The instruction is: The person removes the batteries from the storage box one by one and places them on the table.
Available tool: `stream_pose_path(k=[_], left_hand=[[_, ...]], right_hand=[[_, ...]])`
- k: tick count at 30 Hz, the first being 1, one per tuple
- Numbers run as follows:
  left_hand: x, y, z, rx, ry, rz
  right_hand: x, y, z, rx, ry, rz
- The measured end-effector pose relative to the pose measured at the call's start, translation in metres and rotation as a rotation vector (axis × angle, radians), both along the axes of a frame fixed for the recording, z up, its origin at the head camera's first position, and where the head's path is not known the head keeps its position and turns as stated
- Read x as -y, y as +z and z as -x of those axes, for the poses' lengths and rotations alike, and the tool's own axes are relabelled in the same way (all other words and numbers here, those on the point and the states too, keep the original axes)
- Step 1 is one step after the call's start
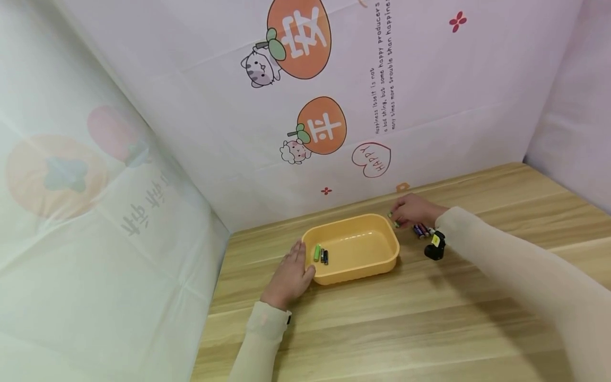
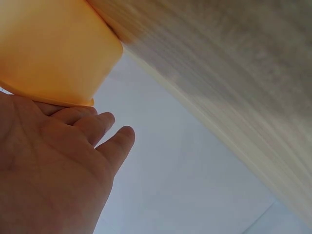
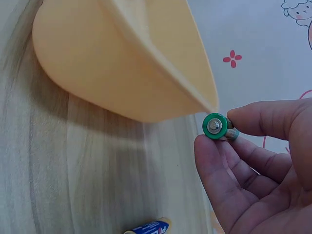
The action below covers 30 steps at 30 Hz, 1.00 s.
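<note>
Batteries (image 3: 214, 126) pinched in my right fingers (image 3: 208, 156), straight left fingers (image 2: 97, 127) touching the tub (image 1: 358, 275): filling it, I guess, so lift over next.

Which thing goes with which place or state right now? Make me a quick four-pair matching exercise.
Things:
1. Left hand
2. Right hand
3. Bright green battery
4. Blue battery

Places or states:
A. Inside the yellow tray
B. Pinching at least one green-ended battery
C. Lying on the wooden table
D. Touching the tray's rim with its fingers

Right pairs: 1-D, 2-B, 3-A, 4-C
</note>
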State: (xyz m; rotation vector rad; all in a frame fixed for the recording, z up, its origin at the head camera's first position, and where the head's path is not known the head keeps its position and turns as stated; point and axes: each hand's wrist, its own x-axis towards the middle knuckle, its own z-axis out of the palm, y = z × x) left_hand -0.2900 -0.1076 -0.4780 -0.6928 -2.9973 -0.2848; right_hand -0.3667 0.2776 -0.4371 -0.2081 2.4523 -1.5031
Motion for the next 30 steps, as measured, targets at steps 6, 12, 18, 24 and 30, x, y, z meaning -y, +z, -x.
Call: stream_pose_path(k=[6, 12, 18, 24, 30], left_hand=[[0.001, -0.004, 0.0, 0.002, 0.001, 0.01], [0.002, -0.006, 0.003, -0.01, -0.015, -0.001], [0.002, -0.002, 0.007, -0.035, -0.02, -0.003], [0.002, -0.002, 0.008, -0.018, -0.014, 0.007], [0.001, -0.002, 0.008, -0.02, -0.01, 0.004]], right_hand=[[-0.008, -0.005, -0.003, 0.005, 0.016, -0.033], [-0.018, -0.006, -0.005, 0.007, 0.009, -0.031], [-0.03, -0.007, -0.003, 0.025, -0.009, -0.035], [-0.042, -0.008, -0.004, 0.015, -0.016, -0.052], [-0.055, -0.013, -0.005, 0.024, -0.026, -0.058]])
